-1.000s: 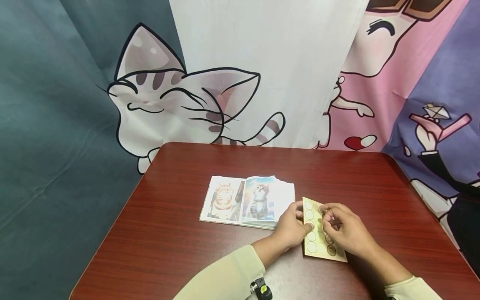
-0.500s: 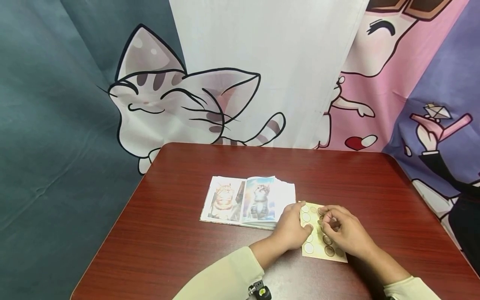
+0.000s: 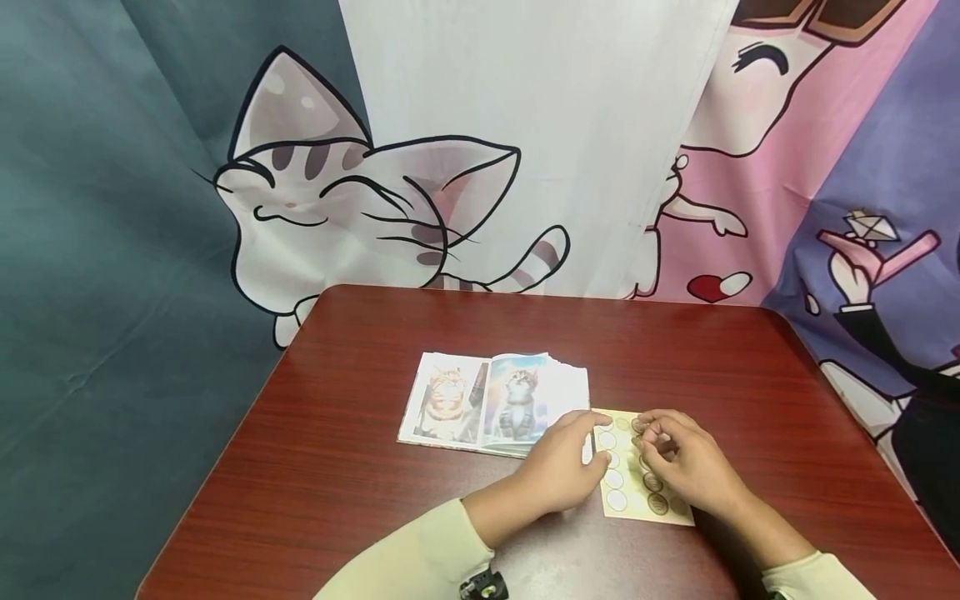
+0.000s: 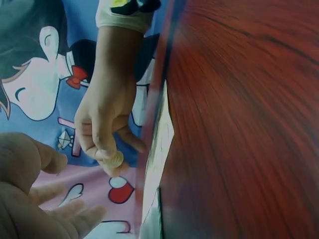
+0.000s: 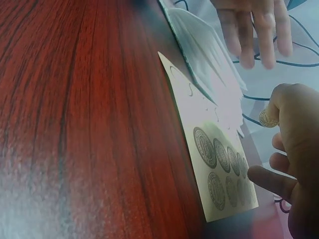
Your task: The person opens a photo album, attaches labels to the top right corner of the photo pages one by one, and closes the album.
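A pale yellow sheet of round stickers [image 3: 628, 479] lies on the table, with gold printed rounds [image 5: 205, 147] and blank outlined circles. My right hand [image 3: 697, 467] hovers above it, pinching a small round gold sticker [image 5: 268, 118] between thumb and finger. That sticker [image 4: 114, 160] also shows at the fingertips in the left wrist view. My left hand [image 3: 561, 467] holds nothing; its fingers are extended, spread near the sheet's left edge. It covers part of an open book [image 3: 517, 400] with kitten pictures, just left of the sheet.
The dark red wooden table [image 3: 337, 508] runs under everything, its far edge close to a cloth backdrop [image 3: 555, 167] with cartoon figures. Dark cables [image 5: 279, 63] show beyond the table in the right wrist view.
The sheet has gone from tilted up in my left hand to flat on the table. My left hand has let go and moved left. The right hand stays nearly still, still pinching.
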A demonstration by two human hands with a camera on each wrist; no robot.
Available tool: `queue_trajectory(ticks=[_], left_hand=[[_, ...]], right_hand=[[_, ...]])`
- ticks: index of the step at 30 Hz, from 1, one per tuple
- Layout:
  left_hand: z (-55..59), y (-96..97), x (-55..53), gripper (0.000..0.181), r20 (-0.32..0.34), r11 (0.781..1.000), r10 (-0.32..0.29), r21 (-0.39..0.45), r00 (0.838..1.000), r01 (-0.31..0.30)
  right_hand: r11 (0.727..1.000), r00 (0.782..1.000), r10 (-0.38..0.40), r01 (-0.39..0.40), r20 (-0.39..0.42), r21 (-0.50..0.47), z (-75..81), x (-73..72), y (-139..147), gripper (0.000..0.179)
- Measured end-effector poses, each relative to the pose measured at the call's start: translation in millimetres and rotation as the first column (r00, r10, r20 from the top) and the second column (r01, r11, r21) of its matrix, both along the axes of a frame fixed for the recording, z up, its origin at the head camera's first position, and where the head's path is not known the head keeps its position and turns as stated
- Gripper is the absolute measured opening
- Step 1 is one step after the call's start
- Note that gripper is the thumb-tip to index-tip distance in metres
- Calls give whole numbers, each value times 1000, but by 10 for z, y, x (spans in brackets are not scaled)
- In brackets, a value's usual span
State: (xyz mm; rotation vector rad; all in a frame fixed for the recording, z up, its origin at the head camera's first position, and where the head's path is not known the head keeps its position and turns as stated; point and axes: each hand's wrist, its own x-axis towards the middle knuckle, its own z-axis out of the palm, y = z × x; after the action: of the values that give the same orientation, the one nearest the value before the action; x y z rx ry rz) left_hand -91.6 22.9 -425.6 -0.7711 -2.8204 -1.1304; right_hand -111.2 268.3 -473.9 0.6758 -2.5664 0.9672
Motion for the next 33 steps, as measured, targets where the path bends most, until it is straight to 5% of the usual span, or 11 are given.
queue_trajectory(ticks=[4, 12, 23, 33], left_hand=[[46, -188, 58, 42, -82, 997, -37, -75, 996, 30], [61, -487, 118, 45, -147, 965, -74, -258, 986, 34], [-62, -868, 116, 69, -15, 916, -82, -396, 997, 69], [-165, -967, 133, 81, 89, 871, -119, -469, 989, 147]], right_hand=[[1000, 1000, -3, 3, 9, 3, 25, -10, -35, 34], [999, 999, -32, 32, -6, 44, 37, -30, -72, 34], [1000, 1000, 4, -4, 19, 1, 48, -69, -193, 32], [1000, 1000, 9, -9, -6, -9, 66, -108, -305, 31]])
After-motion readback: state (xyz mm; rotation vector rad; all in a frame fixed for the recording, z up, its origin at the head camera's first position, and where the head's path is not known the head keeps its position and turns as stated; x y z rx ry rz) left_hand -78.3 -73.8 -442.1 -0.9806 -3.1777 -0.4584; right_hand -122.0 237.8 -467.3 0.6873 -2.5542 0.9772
